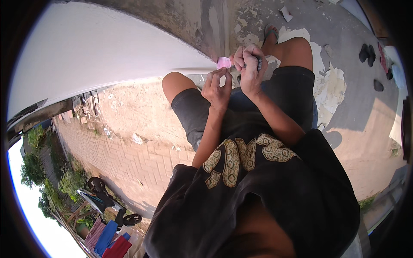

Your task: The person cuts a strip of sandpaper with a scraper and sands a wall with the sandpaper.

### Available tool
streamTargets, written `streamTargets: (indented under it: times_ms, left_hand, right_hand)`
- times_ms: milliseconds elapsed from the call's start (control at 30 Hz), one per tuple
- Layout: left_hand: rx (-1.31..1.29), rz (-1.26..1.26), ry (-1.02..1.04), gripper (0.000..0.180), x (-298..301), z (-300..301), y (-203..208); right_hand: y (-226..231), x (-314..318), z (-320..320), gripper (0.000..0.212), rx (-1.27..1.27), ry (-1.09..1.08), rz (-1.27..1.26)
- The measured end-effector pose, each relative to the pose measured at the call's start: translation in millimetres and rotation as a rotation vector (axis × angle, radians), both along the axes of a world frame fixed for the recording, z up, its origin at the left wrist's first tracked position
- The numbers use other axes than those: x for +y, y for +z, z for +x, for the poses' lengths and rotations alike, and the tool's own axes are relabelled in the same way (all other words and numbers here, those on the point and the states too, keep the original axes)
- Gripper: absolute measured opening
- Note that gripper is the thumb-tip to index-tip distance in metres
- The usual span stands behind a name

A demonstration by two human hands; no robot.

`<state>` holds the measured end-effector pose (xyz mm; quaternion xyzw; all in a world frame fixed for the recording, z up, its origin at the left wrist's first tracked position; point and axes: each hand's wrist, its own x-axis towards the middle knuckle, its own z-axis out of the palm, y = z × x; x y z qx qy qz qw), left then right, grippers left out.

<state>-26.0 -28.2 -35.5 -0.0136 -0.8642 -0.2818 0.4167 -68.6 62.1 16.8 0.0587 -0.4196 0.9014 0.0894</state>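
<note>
My right hand (250,71) is wrapped round the dark handle of a scraper (223,63). Its flat blade shines pinkish and lies close to the corner where the white wall panel meets the weathered grey wall (189,21). Just below the blade is my left hand (217,89), its fingers curled and the tips pinched at the blade's lower edge. Whatever those fingertips grip is too small to tell. Pale dust coats the fingers of my right hand. Both hands are held together between my bent knees.
Peeled paint flakes (331,88) litter the grey floor on the right, with dark sandals (367,55) beyond. A smooth white panel (107,47) fills the upper left. Paving (129,146) runs along my left, toward a fallen stroller-like wheeled thing (101,193) and coloured cloths (106,237).
</note>
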Motion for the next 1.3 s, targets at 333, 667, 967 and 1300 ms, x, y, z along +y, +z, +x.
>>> streamTargets:
  times_ms: [333, 667, 967, 1300]
  left_hand:
    - [-0.019, 0.005, 0.027, 0.015, -1, -3, -3]
    - [-0.105, -0.09, 0.014, 0.015, 2, -8, -2]
    - [-0.101, -0.04, 0.025, 0.016, 2, -4, -12]
    - [-0.18, -0.108, 0.012, 0.017, 1, 0, -6]
  right_hand:
    - [-4, 6, -2, 0.019, -0.005, 0.019, -0.03]
    - [-5, 17, -6, 0.018, -0.092, -0.03, -0.151]
    - [-20, 10, 2, 0.016, 0.05, 0.062, -0.023]
    - [-8, 43, 2, 0.01, 0.007, 0.17, 0.289]
